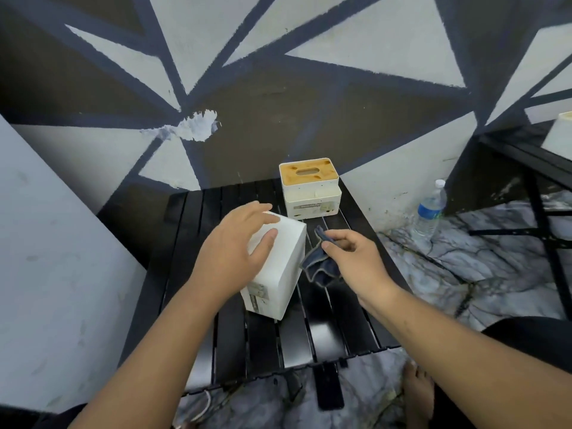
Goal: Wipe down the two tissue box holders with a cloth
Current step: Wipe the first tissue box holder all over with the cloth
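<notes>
Head view: black slatted bench (266, 335) on marbled floor (464, 274). Left hand (235, 243) rests flat-fingered on the tipped white holder (278, 274); right hand (356, 258) pinches a dark cloth (322, 270). Behind, the wood-lidded holder (309, 196) stands upright, label unreadable, near a geometric-painted wall (278, 103).

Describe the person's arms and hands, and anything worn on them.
The left hand and right hand are bare: no gloves, rings or watch show. The left forearm and right forearm are uncovered to the frame edge, with no sleeves in view.
</notes>
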{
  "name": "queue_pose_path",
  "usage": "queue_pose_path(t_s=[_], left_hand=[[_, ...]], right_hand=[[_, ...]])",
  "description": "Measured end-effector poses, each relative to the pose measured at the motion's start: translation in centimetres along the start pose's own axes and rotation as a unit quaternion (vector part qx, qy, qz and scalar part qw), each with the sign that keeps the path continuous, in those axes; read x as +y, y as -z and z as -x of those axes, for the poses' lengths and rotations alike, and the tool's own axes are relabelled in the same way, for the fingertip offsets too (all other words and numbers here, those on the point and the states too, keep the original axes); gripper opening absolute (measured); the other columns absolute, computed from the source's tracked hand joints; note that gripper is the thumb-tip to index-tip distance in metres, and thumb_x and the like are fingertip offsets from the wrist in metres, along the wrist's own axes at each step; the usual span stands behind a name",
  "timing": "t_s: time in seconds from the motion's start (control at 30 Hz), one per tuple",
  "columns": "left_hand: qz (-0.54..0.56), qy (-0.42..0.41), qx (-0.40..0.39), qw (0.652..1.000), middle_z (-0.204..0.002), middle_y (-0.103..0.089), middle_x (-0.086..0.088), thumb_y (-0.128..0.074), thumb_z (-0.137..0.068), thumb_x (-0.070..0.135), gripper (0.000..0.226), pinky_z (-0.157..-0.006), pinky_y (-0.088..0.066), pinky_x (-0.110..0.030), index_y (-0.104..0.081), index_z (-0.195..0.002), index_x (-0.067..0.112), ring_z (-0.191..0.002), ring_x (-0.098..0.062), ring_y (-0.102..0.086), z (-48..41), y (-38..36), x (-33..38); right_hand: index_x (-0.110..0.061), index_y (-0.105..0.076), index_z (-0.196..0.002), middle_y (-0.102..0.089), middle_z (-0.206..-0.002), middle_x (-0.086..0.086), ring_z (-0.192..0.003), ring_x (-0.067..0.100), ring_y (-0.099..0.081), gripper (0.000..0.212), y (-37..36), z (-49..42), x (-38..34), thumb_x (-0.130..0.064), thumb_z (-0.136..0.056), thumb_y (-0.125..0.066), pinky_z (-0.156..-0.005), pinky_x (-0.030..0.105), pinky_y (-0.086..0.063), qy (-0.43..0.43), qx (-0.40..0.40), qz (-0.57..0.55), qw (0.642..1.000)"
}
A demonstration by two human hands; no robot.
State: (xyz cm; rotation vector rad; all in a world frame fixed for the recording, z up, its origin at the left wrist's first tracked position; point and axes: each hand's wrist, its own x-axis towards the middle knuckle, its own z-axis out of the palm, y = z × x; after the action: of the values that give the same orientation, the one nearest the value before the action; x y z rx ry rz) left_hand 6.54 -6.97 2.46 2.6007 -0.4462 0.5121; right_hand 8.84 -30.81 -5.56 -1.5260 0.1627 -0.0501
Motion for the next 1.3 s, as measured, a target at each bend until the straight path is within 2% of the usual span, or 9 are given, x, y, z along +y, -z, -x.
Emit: queue_pose_path(t_s=[0.13, 0.27, 0.37, 0.53, 0.73, 0.9, 1.07, 1.2, 1.3], left_hand=[[0.001, 0.014, -0.086, 0.996, -0.160, -0.049, 0.026, -0.051, -0.113, 0.040, 0.036, -0.127, -0.032, -0.035, -0.063, -0.146, 0.041, -0.156, 0.002, -0.032, -2.9, -1.4, 0.2], [-0.002, 0.033, -0.136, 0.990, -0.154, -0.055, 0.026, -0.047, -0.114, 0.035, 0.036, -0.130, -0.027, -0.035, -0.064, -0.144, 0.043, -0.153, 0.003, -0.036, -3.4, -2.2, 0.3], [-0.004, 0.039, -0.117, 0.992, -0.146, -0.059, 0.026, -0.050, -0.112, 0.031, 0.034, -0.115, -0.033, -0.027, -0.067, -0.140, 0.041, -0.144, 0.001, -0.044, -3.4, -2.4, 0.5], [-0.007, 0.048, -0.094, 0.994, -0.139, -0.058, 0.028, -0.053, -0.110, 0.028, 0.034, -0.110, -0.035, -0.027, -0.068, -0.139, 0.039, -0.136, 0.002, -0.047, -3.0, -2.9, 0.9], [-0.006, 0.074, -0.081, 0.994, -0.142, -0.061, 0.024, -0.052, -0.110, 0.027, 0.035, -0.112, -0.040, -0.032, -0.069, -0.137, 0.040, -0.138, -0.003, -0.050, -2.8, -3.1, 0.9], [-0.007, 0.082, -0.068, 0.994, -0.140, -0.064, 0.021, -0.053, -0.110, 0.025, 0.034, -0.112, -0.044, -0.035, -0.070, -0.137, 0.036, -0.138, -0.007, -0.053, -2.9, -3.4, 1.1], [-0.002, 0.095, -0.060, 0.994, -0.137, -0.065, 0.021, -0.053, -0.109, 0.023, 0.034, -0.106, -0.045, -0.034, -0.071, -0.134, 0.036, -0.133, -0.007, -0.055, -2.8, -3.4, 1.4], [-0.001, 0.099, -0.058, 0.993, -0.139, -0.065, 0.019, -0.052, -0.109, 0.022, 0.034, -0.105, -0.046, -0.034, -0.071, -0.135, 0.035, -0.132, -0.009, -0.056, -2.9, -3.4, 1.5], [-0.005, 0.102, -0.055, 0.993, -0.140, -0.065, 0.017, -0.052, -0.109, 0.022, 0.034, -0.102, -0.044, -0.032, -0.071, -0.135, 0.033, -0.132, -0.010, -0.056, -2.9, -3.4, 1.7]], right_hand=[[-0.026, -0.079, -0.110, -0.070, -0.079, -0.009, -0.075, 0.006, -0.071, 0.016, -0.5, 0.5, 2.9, -0.014, -0.100, -0.076, -0.071, 0.022, -0.055, -0.035, 0.017, -0.008, 0.999], [-0.025, -0.078, -0.113, -0.075, -0.084, -0.005, -0.083, 0.016, -0.076, 0.018, -1.0, -0.2, 3.9, -0.013, -0.100, -0.075, -0.071, 0.023, -0.057, -0.066, 0.027, -0.036, 0.997], [-0.028, -0.077, -0.115, -0.079, -0.100, 0.001, -0.093, 0.018, -0.079, 0.020, -1.9, -0.7, 3.0, -0.015, -0.099, -0.076, -0.079, 0.029, -0.063, -0.051, 0.020, -0.060, 0.997], [-0.030, -0.075, -0.116, -0.076, -0.110, -0.001, -0.101, 0.015, -0.076, 0.022, -3.4, 0.1, 1.9, -0.018, -0.098, -0.078, -0.087, 0.031, -0.064, 0.005, -0.011, -0.092, 0.996], [-0.022, -0.075, -0.106, -0.078, -0.099, 0.001, -0.094, 0.020, -0.077, 0.014, -3.8, 0.2, 1.7, -0.014, -0.095, -0.080, -0.079, 0.032, -0.063, -0.063, -0.013, -0.067, 0.996], [-0.023, -0.079, -0.109, -0.080, -0.098, -0.002, -0.092, 0.014, -0.079, 0.016, -3.5, 0.4, -1.0, -0.015, -0.096, -0.079, -0.081, 0.029, -0.065, 0.009, -0.029, -0.132, 0.991], [-0.027, -0.078, -0.101, -0.079, -0.095, -0.002, -0.089, 0.015, -0.077, 0.010, -3.7, 2.6, 0.9, -0.017, -0.096, -0.078, -0.083, 0.037, -0.064, -0.008, -0.042, -0.065, 0.997], [-0.027, -0.078, -0.098, -0.078, -0.096, 0.001, -0.089, 0.019, -0.076, 0.008, -3.1, 4.1, -0.2, -0.019, -0.095, -0.079, -0.079, 0.033, -0.063, 0.001, -0.061, -0.070, 0.996], [-0.026, -0.078, -0.099, -0.077, -0.098, 0.001, -0.094, 0.022, -0.074, 0.011, -3.1, 6.7, 0.4, -0.017, -0.094, -0.080, -0.085, 0.035, -0.062, 0.011, -0.083, -0.066, 0.994]])
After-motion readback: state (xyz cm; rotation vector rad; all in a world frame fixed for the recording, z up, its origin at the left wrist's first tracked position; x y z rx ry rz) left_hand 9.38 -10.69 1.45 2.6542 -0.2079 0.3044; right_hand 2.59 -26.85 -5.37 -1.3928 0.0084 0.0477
